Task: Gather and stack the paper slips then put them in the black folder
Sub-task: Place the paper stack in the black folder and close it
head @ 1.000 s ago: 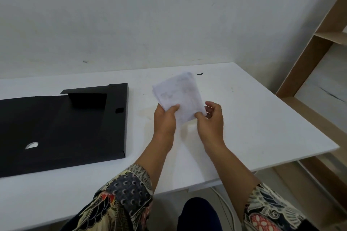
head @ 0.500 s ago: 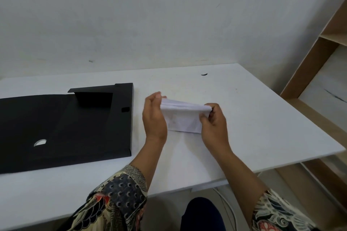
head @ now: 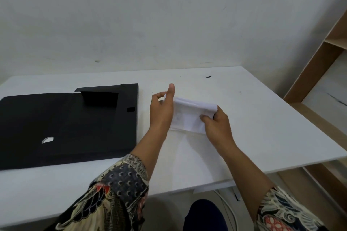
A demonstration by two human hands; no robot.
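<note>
A stack of white paper slips (head: 189,116) stands on its lower edge on the white table (head: 262,127), held between both hands. My left hand (head: 162,108) presses flat against the stack's left end, thumb pointing up. My right hand (head: 216,122) pinches the right end with fingers curled over the slips. The black folder (head: 65,124) lies open and flat on the table's left part, just left of my left hand, with a raised flap at its back and a round hole in its panel.
A wooden shelf unit (head: 319,73) stands to the right of the table. A small dark speck (head: 208,76) lies near the table's far edge. A white wall rises behind the table. Cables hang below the front edge.
The slips went from held up and facing me to turned on edge and lowered onto the table. Both hands came down with them and now press the stack's two ends.
</note>
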